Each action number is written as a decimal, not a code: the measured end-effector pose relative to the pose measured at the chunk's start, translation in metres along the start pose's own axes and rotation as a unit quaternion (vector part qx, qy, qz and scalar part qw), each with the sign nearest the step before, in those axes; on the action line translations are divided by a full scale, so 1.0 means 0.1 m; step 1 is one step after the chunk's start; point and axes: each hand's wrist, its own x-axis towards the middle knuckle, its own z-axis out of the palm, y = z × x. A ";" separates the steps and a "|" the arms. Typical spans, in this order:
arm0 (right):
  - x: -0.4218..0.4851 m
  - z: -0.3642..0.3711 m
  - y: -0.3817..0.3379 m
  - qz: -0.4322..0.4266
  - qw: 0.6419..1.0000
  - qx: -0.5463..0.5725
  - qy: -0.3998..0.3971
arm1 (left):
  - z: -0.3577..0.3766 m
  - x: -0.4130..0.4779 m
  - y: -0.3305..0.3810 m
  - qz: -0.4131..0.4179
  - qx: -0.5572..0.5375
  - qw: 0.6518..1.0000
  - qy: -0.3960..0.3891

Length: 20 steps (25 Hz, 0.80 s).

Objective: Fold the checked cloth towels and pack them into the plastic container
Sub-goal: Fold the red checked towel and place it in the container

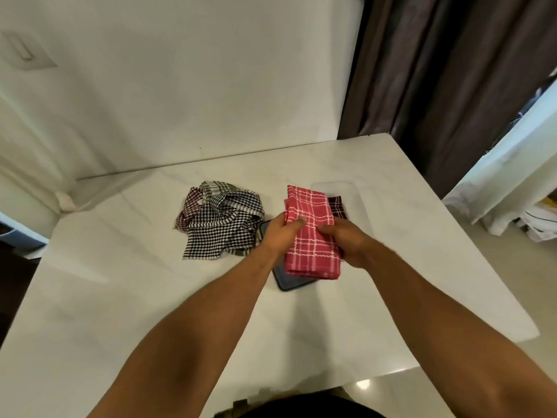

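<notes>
I'm pinching the folded pink towel [310, 236] with my left hand [281, 233] and right hand [346, 242] over the bench [120, 297]. The plastic container [355, 191] is sitting at one o'clock from it, and the loose towels [223, 218] are lying at ten o'clock.

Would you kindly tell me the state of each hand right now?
Left hand: holding the pink checked towel by its left edge.
Right hand: holding the same towel by its right edge.
</notes>
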 end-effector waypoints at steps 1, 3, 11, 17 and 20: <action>0.01 -0.13 -0.05 -0.015 0.999 -0.019 0.022 | 0.12 0.04 0.05 0.006 0.026 1.000 -0.004; 0.02 -0.36 -0.13 -0.036 0.996 -0.049 0.062 | 0.32 0.16 0.12 -0.001 0.059 0.998 -0.020; 0.37 -0.80 -0.33 -0.062 0.971 -0.154 0.175 | 0.71 0.57 0.24 -0.010 0.115 0.993 -0.013; 0.66 -0.84 -0.27 -0.049 0.925 -0.328 0.183 | 0.80 0.88 0.17 0.023 0.322 0.946 -0.006; 0.81 -0.79 -0.17 -0.046 0.894 -0.408 0.181 | 0.91 1.02 0.10 0.026 0.402 0.915 0.017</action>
